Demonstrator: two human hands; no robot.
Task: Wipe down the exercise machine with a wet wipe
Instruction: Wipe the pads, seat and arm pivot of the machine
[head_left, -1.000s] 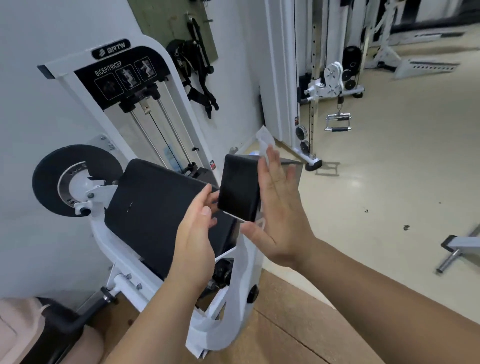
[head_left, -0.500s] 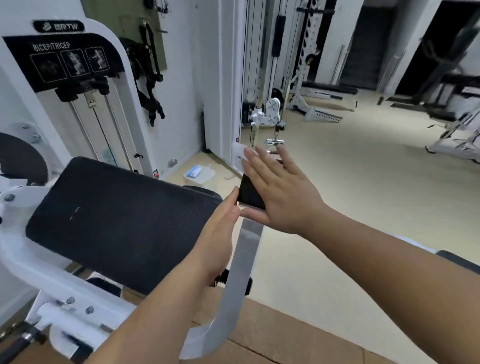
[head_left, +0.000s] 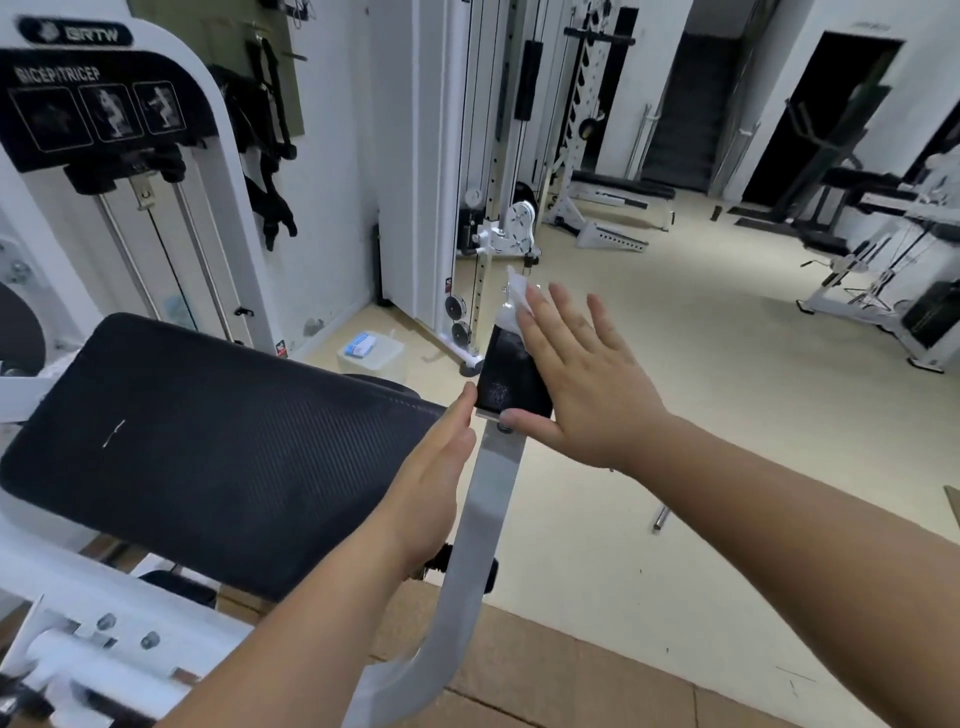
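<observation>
I see black straps (head_left: 270, 197) hanging on the wall at upper left, a white cable machine (head_left: 511, 228) at top centre, a clear plastic box (head_left: 370, 351) on the floor below it, and a dark staircase (head_left: 675, 130) at the back.

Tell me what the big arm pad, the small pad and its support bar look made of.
Big arm pad: black vinyl or similar upholstery, probably, with a fine ribbed texture and soft sheen. Small pad: likely the same black covering, glossier, perhaps damp. Support bar: flat metal, it seems, with smooth pale paint.
</observation>
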